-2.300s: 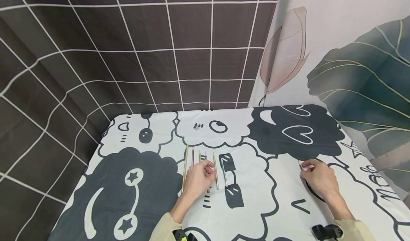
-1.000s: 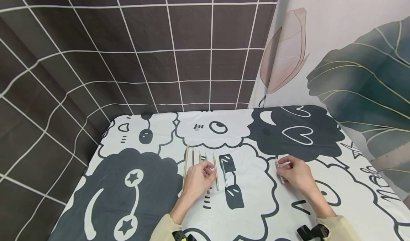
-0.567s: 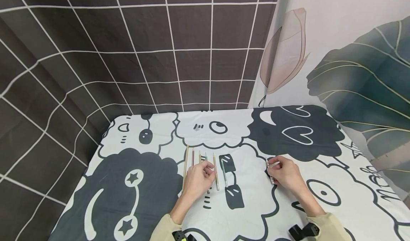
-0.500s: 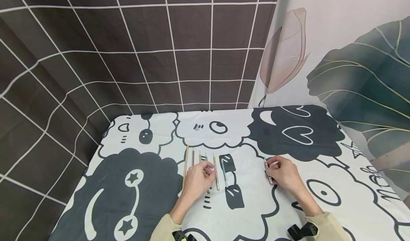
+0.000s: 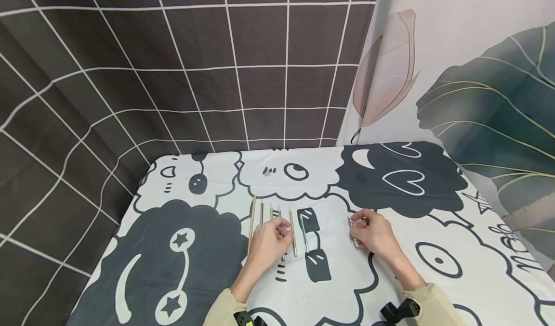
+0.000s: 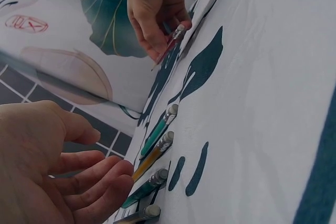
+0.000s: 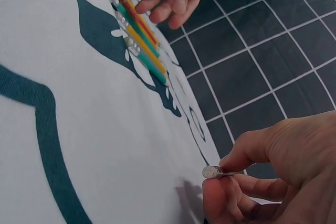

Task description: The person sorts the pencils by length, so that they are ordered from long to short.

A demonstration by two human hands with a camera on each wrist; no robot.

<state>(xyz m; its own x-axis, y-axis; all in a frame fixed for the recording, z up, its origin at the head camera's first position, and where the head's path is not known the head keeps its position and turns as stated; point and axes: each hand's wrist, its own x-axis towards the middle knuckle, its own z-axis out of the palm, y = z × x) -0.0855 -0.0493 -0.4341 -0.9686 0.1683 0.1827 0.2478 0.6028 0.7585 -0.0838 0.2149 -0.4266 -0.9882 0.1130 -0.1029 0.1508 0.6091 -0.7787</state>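
My right hand (image 5: pixel 374 232) pinches a reddish pencil (image 6: pixel 170 45) between thumb and fingers, just right of a row of pencils. The pencil's pale eraser end (image 7: pixel 212 172) shows in the right wrist view. My left hand (image 5: pixel 272 239) stays over the row with loosely bent fingers and nothing between them. In the head view it hides parts of some pencils. To its right lie a yellow pencil (image 5: pixel 293 234) and a green pencil (image 5: pixel 305 234); at its left are another yellow pencil (image 5: pixel 251 222) and a red pencil (image 5: pixel 261 212). The pencils lie roughly side by side, spaced apart.
A white cloth (image 5: pixel 342 287) with dark cartoon shapes covers the table. Behind it hangs a dark curtain with a white grid (image 5: pixel 260 87), and at the right a pale leaf-print curtain (image 5: pixel 455 37).
My right hand has moved left across the cloth with its pencil, nearer to the row. The left hand and the lying pencils have stayed in place.
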